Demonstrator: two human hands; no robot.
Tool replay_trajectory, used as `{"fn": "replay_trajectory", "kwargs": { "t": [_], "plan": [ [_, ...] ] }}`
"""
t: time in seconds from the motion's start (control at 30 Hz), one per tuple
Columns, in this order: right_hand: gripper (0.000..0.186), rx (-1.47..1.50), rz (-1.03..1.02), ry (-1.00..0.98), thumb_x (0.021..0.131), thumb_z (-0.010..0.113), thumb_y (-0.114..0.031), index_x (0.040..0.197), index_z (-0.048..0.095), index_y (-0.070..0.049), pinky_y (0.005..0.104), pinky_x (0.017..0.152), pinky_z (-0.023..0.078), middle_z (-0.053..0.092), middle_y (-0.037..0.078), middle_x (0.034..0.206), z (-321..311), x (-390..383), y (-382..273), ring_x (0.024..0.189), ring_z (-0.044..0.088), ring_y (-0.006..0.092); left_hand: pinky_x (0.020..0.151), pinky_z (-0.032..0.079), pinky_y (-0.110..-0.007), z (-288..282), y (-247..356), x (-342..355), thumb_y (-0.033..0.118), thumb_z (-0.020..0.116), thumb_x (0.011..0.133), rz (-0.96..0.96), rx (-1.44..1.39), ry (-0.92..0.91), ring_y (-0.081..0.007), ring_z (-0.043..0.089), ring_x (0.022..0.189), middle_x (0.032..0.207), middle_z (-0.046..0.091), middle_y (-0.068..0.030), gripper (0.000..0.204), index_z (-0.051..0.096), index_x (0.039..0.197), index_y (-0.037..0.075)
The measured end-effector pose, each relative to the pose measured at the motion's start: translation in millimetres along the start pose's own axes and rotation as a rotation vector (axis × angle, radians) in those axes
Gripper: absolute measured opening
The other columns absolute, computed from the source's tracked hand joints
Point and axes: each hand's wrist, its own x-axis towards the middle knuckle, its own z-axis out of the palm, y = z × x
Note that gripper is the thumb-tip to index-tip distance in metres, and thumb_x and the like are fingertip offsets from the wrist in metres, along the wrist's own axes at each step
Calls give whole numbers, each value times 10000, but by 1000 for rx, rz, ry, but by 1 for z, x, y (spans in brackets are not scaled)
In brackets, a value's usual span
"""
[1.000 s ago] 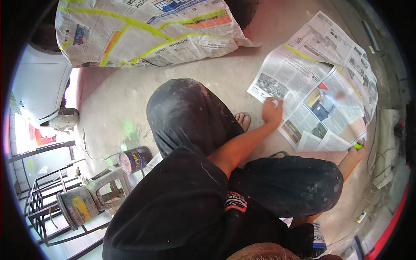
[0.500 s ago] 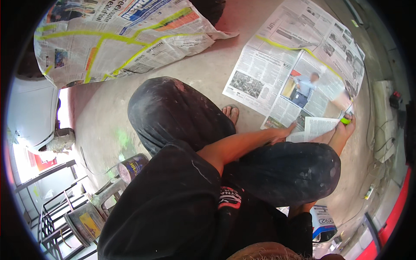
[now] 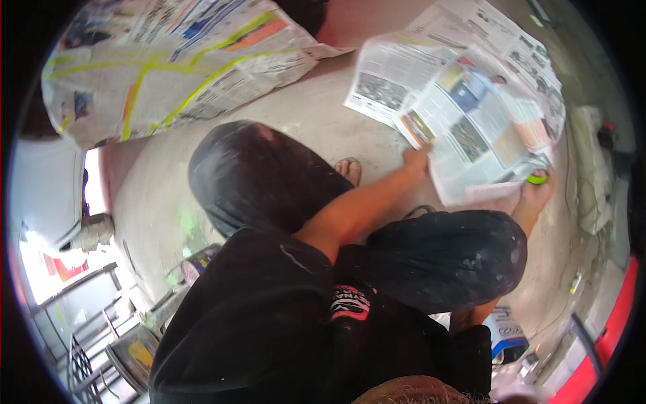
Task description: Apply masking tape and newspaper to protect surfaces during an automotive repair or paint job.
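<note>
I sit on the concrete floor with my left hand (image 3: 418, 159) pinching the lower left edge of a newspaper sheet (image 3: 471, 135), which is blurred by motion. My right hand (image 3: 537, 186) grips a small bright green roll (image 3: 536, 178), probably tape, at that sheet's right edge. Beneath and beyond it lie more newspaper pages (image 3: 380, 87). At the upper left, crumpled newspaper sheets joined with yellow-green tape (image 3: 168, 87) drape over a dark object that is mostly hidden.
At the left stand a pale car-like body panel (image 3: 48, 192), black metal racks (image 3: 84, 367), a bucket (image 3: 134, 357) and a can (image 3: 197, 262). A pale ledge (image 3: 592, 178) runs along the right, with a red edge (image 3: 616, 303) below it. My legs (image 3: 262, 175) fill the middle.
My left hand has moved up, lifting and shifting the lower part of the newspaper away from me. My right hand has risen with the green roll. The whole view has shifted somewhat.
</note>
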Motion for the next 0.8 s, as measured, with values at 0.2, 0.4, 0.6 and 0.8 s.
{"fn": "replay_trajectory", "kwargs": {
  "t": [0.2,0.4,0.6,0.8],
  "plan": [
    [170,-664,-192,191,937,722,-157,996,578,-89,297,512,485,617,21,763,-21,-84,67,550,581,124,542,513,-404,-19,132,61,278,813,795,525,659,34,-193,644,620,749,692,-114,362,708,853,-63],
    [263,-1043,140,-102,940,775,-209,1043,575,-74,323,491,528,677,59,743,-48,-161,179,554,658,157,705,572,-466,-2,244,80,329,736,818,742,1057,409,-348,760,841,924,751,-258,411,751,936,-64],
    [301,-980,179,-42,911,779,-196,1110,591,-73,329,564,530,693,70,808,-56,-181,208,632,669,169,941,536,-488,27,328,77,395,723,862,978,1252,418,-395,695,1126,1174,735,-209,467,725,1236,115],
    [422,-1315,-326,540,847,827,-261,1146,596,-73,384,700,553,703,74,853,-54,-152,133,793,708,218,949,536,-508,77,408,88,442,753,852,1310,1506,255,-458,670,1132,1181,715,-249,533,720,1252,91]
  ]
}}
